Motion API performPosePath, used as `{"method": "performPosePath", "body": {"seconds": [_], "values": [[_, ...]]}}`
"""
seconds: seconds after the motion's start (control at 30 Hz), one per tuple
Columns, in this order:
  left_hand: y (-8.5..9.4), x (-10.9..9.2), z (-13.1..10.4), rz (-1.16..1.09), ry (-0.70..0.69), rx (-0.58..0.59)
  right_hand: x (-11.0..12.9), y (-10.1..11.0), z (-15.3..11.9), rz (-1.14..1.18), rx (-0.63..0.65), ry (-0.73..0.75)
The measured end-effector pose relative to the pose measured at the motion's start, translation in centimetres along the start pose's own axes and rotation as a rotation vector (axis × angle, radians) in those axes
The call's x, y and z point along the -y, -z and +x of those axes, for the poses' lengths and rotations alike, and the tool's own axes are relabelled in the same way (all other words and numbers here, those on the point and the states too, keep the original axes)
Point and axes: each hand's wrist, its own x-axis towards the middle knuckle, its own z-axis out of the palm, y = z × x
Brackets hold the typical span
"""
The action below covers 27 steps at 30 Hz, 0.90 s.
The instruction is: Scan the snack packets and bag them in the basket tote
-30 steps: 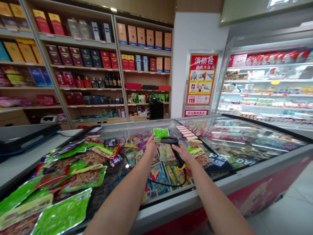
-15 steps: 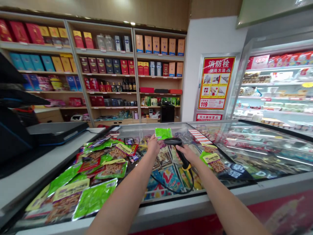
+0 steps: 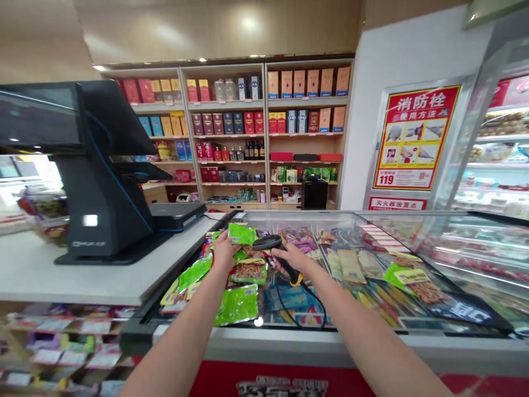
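My left hand [image 3: 223,253] is closed on the edge of a green snack packet [image 3: 242,234], held up above a spread of similar packets. In my right hand [image 3: 292,259] is a black barcode scanner [image 3: 268,242] with a yellow-trimmed handle end; its head points left at the held packet. The scanner's black cable [image 3: 285,309] loops down over the freezer's glass top. Below my left hand lie several snack packets, among them a green one [image 3: 237,305] near the front edge and one with a brown-food picture [image 3: 250,271].
A chest freezer with a glass top [image 3: 384,234] spans the front. To the left a black checkout terminal [image 3: 107,182] stands on a white counter [image 3: 111,281]. Another snack packet [image 3: 419,282] and a dark packet [image 3: 471,311] lie on the right. Shelves of boxes [image 3: 231,124] line the back.
The view has turned left, bringing the terminal into sight. Both hands, with the packet and the scanner, have moved left, over the spread of packets.
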Motion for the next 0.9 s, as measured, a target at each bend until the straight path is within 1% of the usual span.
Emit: {"method": "performPosePath", "body": {"seconds": [0.1,0.17,0.23,0.27,0.33,0.37,0.43,0.53,0.63,0.73,0.8,0.9], "values": [[1.6,-0.3,0.1,0.248,-0.257,-0.115,0.1,-0.3,0.2,-0.019,0.006,0.005],[2.0,-0.4,-0.1,0.432,-0.454,-0.172,0.3,0.0,0.0,-0.032,-0.020,-0.017],[1.7,-0.4,-0.5,0.558,-0.630,-0.199,0.4,0.6,-0.4,-0.046,-0.050,-0.034],[1.3,-0.4,-0.8,0.585,-0.701,-0.203,0.4,1.1,-0.7,-0.049,-0.068,-0.033],[-0.3,0.1,-1.4,0.579,-0.779,-0.157,0.3,2.4,-1.6,-0.033,-0.121,-0.011],[-1.3,0.7,-1.7,0.557,-0.778,-0.109,0.1,3.3,-2.1,-0.019,-0.161,0.003],[-4.0,2.2,-2.4,0.504,-0.713,0.019,-0.4,5.3,-3.5,0.012,-0.273,0.022],[-8.7,5.6,-4.1,0.428,-0.543,0.236,-1.2,8.8,-6.2,0.051,-0.474,0.038],[-13.9,9.3,-6.8,0.344,-0.375,0.465,-1.6,12.0,-9.4,0.076,-0.638,0.054],[-19.1,12.6,-10.2,0.327,-0.258,0.672,-1.5,14.5,-12.6,0.051,-0.735,0.070],[-22.3,14.4,-12.4,0.367,-0.213,0.809,-1.5,15.7,-14.6,0.036,-0.759,0.083],[-26.7,16.8,-15.1,0.435,-0.222,0.971,-1.7,17.1,-17.2,0.034,-0.812,0.105]]}}
